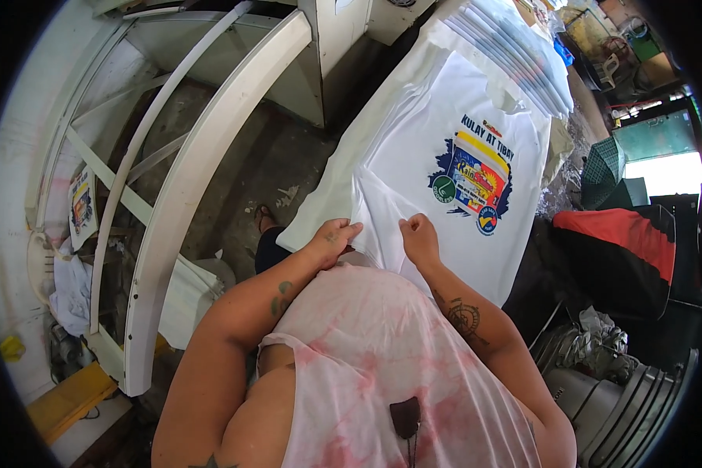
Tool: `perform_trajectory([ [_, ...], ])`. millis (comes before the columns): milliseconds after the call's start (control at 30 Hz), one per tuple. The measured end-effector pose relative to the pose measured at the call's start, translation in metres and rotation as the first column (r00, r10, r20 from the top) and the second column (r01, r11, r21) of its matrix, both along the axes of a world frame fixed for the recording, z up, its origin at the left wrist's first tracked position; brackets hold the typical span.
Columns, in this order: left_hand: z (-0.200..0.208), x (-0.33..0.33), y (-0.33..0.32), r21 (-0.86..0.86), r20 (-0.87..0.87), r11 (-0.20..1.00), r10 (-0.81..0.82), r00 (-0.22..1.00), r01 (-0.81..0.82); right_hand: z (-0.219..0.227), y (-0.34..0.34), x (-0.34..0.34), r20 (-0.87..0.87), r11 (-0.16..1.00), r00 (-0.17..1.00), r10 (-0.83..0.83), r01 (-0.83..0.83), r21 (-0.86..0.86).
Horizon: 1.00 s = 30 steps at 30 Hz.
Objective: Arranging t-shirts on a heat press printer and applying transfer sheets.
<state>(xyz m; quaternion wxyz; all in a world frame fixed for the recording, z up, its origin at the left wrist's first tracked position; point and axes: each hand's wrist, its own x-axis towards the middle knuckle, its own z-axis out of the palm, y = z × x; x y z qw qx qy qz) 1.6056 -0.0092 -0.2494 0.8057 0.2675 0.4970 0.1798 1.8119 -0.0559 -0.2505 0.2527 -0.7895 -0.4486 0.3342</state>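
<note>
A white printed T-shirt [413, 148] lies face up on a white-covered table in front of me, its neckline toward the far end. A colourful print [473, 175] fills the chest. The near left part of the shirt is bunched into folds close to my belly. My left hand [337, 240] is closed at the left edge of these folds, thumb pressed against the fingers on the cloth. On the other side of the folds, my right hand [420, 238] pinches the fabric below the print. The fingertips of both hands are partly hidden.
Folded white shirts [511, 47] are stacked at the table's far end. A curved white metal frame [210, 148] stands to the left. On the right are a red and black covered object [616, 249], a dark green umbrella [603, 168] and stacked grey chairs [612, 409].
</note>
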Motion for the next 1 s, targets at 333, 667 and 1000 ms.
perform_trajectory([
  [333, 0.010, 0.002, 0.005, -0.091, 0.163, 0.996, 0.039, 0.986, -0.024, 0.016, 0.023, -0.027, -0.521, 0.918, 0.814, 0.258, -0.375, -0.131],
  [667, -0.010, 0.000, 0.002, 0.024, -0.031, 0.998, -0.058, 0.998, 0.059, -0.006, 0.005, -0.010, -0.375, 0.993, 0.926, 0.036, -0.075, -0.089],
  [1000, -0.002, 0.005, 0.006, -0.033, 0.131, 0.999, -0.002, 0.991, 0.006, 0.031, 0.019, -0.036, -0.420, 0.948, 0.883, 0.210, -0.290, -0.135],
])
